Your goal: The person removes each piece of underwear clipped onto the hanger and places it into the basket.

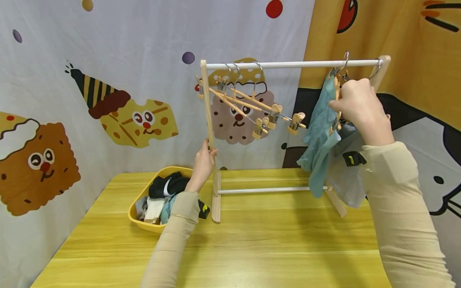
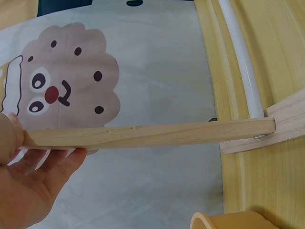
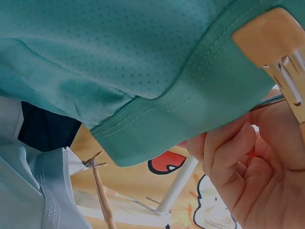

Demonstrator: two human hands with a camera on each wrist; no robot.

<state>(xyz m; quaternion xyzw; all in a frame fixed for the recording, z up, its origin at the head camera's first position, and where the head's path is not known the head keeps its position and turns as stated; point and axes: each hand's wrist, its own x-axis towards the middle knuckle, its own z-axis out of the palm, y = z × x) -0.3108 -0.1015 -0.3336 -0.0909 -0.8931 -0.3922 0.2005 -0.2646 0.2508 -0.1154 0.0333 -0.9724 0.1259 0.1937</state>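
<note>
My left hand (image 1: pixel 202 166) grips the left wooden post (image 1: pixel 210 124) of a small clothes rack. In the left wrist view, its fingers (image 2: pixel 62 167) wrap under that post. At the right end of the white rail (image 1: pixel 284 65), my right hand (image 1: pixel 361 110) holds a clip hanger (image 1: pixel 337 122) carrying a teal garment (image 1: pixel 318 120). The hanger's metal hook (image 1: pixel 347 56) shows at the rail. In the right wrist view, a wooden clip (image 3: pixel 267 38) sits on the garment's hem, and the cloth partly hides the curled fingers (image 3: pixel 233 148).
Three bare clip hangers (image 1: pixel 253 96) hang toward the rail's left end. A grey garment (image 1: pixel 351 188) hangs behind the teal one. On the table (image 1: pixel 252 248), a yellow basket (image 1: pixel 144 226) of folded clothes (image 1: pixel 155 210) stands left of the rack. A cartoon-print curtain (image 1: pixel 144 48) backs everything.
</note>
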